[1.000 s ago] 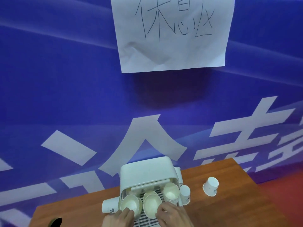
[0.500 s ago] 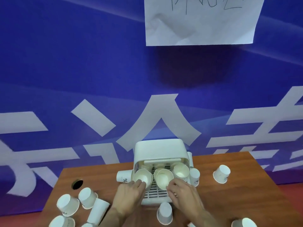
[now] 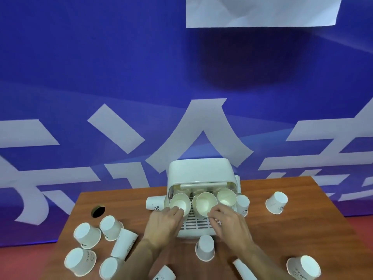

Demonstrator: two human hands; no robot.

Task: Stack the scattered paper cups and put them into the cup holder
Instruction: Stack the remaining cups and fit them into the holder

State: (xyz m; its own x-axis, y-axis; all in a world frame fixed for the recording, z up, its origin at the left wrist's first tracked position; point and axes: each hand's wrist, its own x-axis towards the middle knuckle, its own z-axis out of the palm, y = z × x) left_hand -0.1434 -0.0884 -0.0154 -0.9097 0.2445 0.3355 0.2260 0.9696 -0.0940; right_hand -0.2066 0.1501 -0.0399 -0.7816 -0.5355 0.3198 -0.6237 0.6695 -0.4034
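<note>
A white cup holder [image 3: 199,170] stands at the back middle of the wooden table [image 3: 314,235], its front open over a slotted tray [image 3: 196,224]. Three paper cups lie in its mouth with their openings toward me. My left hand [image 3: 163,223] grips the rim of the left cup [image 3: 179,201]. My right hand [image 3: 228,221] pinches the rim of the middle cup [image 3: 203,202]. The right cup [image 3: 226,197] lies untouched. Scattered white cups stand or lie around the holder, several at the left [image 3: 110,227] and one [image 3: 204,247] just in front of the tray.
More cups sit at the right [image 3: 276,202] and near right [image 3: 304,267]; one lies on its side [image 3: 154,203] left of the holder, another [image 3: 242,204] stands by its right side. A round cable hole [image 3: 98,211] opens at the table's left. A blue banner wall rises behind.
The view has tilted down, bringing the whole table and the scattered cups into sight. Both hands stay at the rims of the same two cups in the holder's mouth.
</note>
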